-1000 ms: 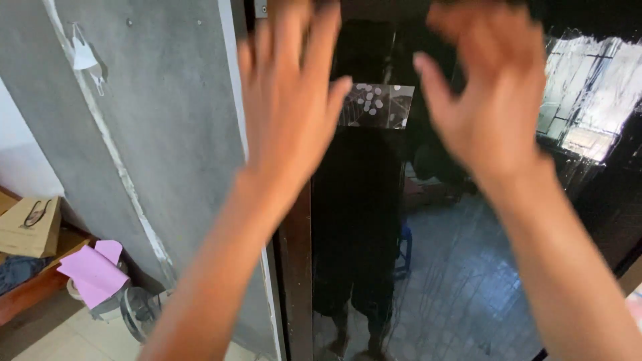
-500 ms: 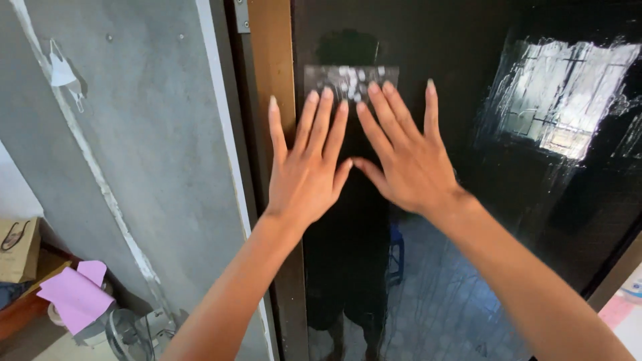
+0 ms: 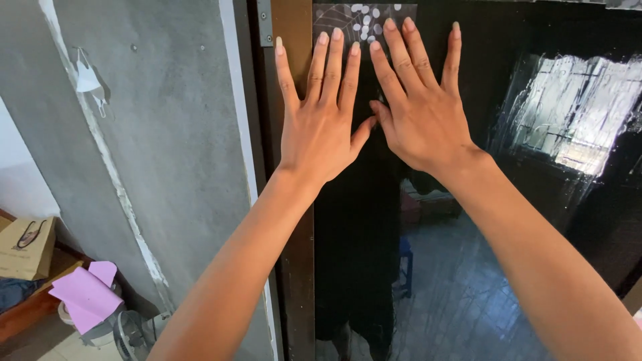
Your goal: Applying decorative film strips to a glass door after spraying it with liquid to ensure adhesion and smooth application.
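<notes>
My left hand (image 3: 322, 113) lies flat, fingers spread, against a dark reflective glass door (image 3: 521, 220) close to its brown wooden frame (image 3: 294, 27). My right hand (image 3: 420, 100) is pressed flat on the glass right beside it, the two thumbs touching. The fingertips of both hands reach the lower edge of a dark patterned sticker (image 3: 361, 13) with pale dots at the top of the glass. Neither hand grips anything.
A grey concrete wall (image 3: 160, 134) stands left of the frame, with a white face mask (image 3: 87, 79) hanging on it. Low at the left are a cardboard box (image 3: 25, 246), a pink paper sheet (image 3: 85, 294) and a small fan (image 3: 130, 334).
Both hands came down from raised and apart to lie flat, side by side, on the glass. The view has closed in on the door.
</notes>
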